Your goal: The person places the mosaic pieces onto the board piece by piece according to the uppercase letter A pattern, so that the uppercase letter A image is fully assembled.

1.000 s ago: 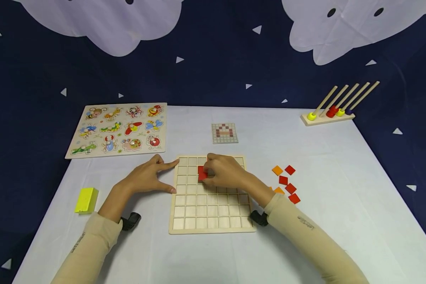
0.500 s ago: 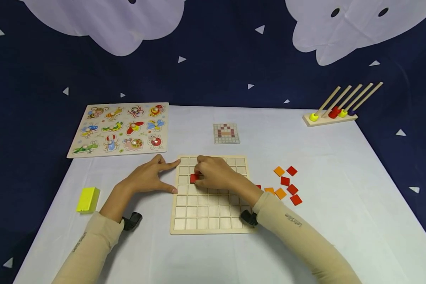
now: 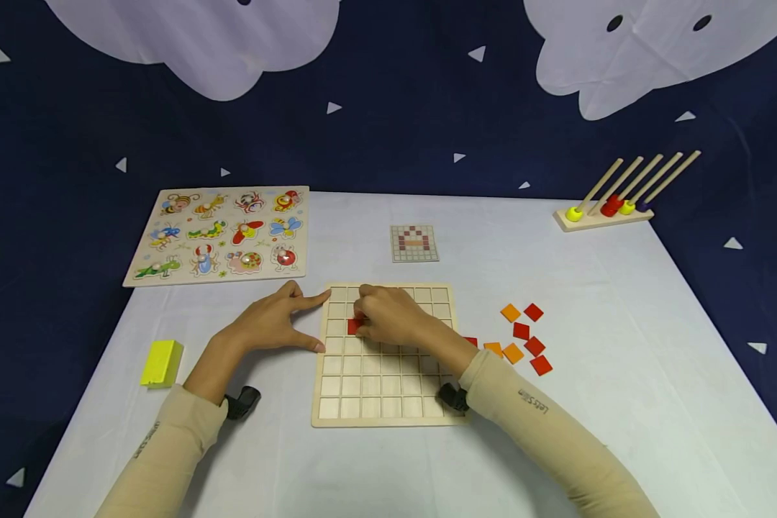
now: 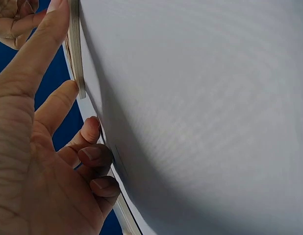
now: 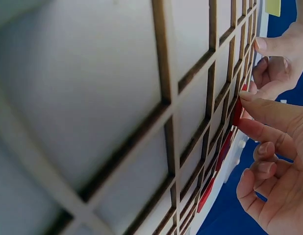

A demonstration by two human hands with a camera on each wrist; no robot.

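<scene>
Farther left than 1 s ago, the right hand (image 3: 391, 316) pinches a red tile (image 3: 353, 327) just left of frame centre, seemingly lined up with 1 cell of the grid board (image 3: 391, 386), whose left edge the wide-spread left hand (image 3: 265, 325) touches.

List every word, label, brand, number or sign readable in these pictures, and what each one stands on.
"LetsSlim": dark lettering on the right beige fabric sleeve, head view.
Left beige fabric sleeve: dark lettering, too small and slanted to read.
No lettering can be made out on the pale wooden grid board, the small square pattern card or the yellow rectangular block.
</scene>
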